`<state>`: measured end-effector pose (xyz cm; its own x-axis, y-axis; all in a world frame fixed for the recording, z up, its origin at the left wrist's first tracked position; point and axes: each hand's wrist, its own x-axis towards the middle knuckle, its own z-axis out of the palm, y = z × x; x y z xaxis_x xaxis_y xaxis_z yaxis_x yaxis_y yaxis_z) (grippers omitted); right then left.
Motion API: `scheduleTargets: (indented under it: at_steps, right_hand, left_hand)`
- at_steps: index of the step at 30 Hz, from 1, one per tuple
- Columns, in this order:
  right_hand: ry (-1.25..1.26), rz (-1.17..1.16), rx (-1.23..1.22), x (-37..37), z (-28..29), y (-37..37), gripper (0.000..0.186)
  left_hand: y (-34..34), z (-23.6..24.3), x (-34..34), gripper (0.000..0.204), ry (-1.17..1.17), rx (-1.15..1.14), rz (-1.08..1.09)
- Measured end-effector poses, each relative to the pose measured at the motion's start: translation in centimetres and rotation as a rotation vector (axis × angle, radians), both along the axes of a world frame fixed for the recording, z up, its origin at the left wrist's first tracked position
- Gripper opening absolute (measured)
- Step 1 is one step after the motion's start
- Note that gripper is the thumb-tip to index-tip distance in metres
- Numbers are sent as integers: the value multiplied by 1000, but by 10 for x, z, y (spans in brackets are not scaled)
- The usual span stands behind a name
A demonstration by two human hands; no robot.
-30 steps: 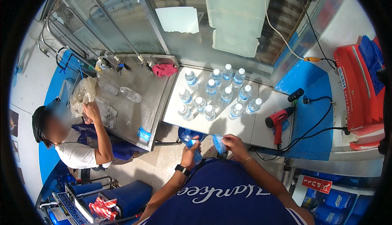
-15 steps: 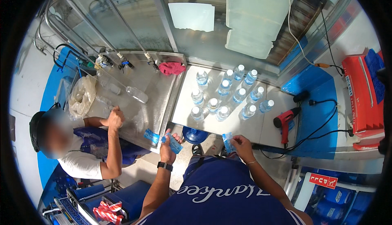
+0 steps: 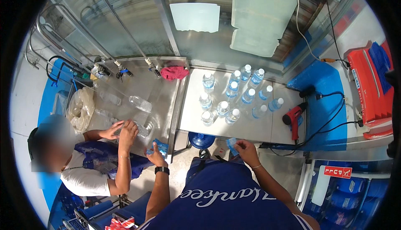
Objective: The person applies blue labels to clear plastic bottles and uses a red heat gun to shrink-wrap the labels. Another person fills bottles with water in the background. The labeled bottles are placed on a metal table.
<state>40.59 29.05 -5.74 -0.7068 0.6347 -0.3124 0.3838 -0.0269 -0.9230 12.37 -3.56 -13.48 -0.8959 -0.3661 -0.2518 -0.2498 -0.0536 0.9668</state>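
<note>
My left hand point(image 3: 157, 158) is closed on several blue plastic bottle labels point(image 3: 161, 147) beside the steel sink's front corner. One blue-and-white label point(image 3: 232, 145) is pinched between the thumb and fingers of my right hand point(image 3: 247, 152), just in front of the white counter. On that counter point(image 3: 192, 117) several capped clear water bottles point(image 3: 232, 115) stand upright in a loose group. Most of them wear a blue label around the middle. Neither of my hands touches a bottle.
A co-worker point(image 3: 94, 163) handles a clear bottle over the steel sink point(image 3: 165, 100) at left. Loose bottles, a plastic bag point(image 3: 82, 107) and a red cloth point(image 3: 174, 73) lie there. A red heat gun point(image 3: 294, 120) with black cords rests at right. A blue jug point(image 3: 201, 140) stands below the counter.
My left hand has moved left and slightly down with the labels, which are now bunched together. My right hand stays nearly in place with its label. The co-worker's hands have shifted lower right.
</note>
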Motion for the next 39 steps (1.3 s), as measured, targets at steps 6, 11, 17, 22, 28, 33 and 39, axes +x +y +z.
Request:
scheduleTargets:
  at_steps: [6, 11, 17, 22, 28, 33, 39]
  right_hand:
    - [-39, -57, -11, -2, -3, -15, 23]
    - [-37, -50, 32, -6, -7, -22, 24]
    - [-32, -142, 69, 2, 33, -26, 27]
    - [112, -237, 216, 5, 90, -18, 25]
    - [153, -212, 510, 14, 141, 6, 18]
    - [-10, -123, 765, 27, 131, 39, 18]
    - [-57, -181, 972, 34, 80, 70, 32]
  left_hand:
    - [-15, 7, -62, 100, 370, -814, -71]
    - [-14, 19, -97, 83, 188, -638, -110]
    - [14, 45, -57, 65, 377, -656, -375]
    - [95, 64, 32, 65, 587, -452, -1022]
    - [222, 66, 114, 73, 451, -362, -1563]
    - [291, 55, 150, 71, 497, -349, -1619]
    - [330, 40, 171, 70, 466, -322, -1577]
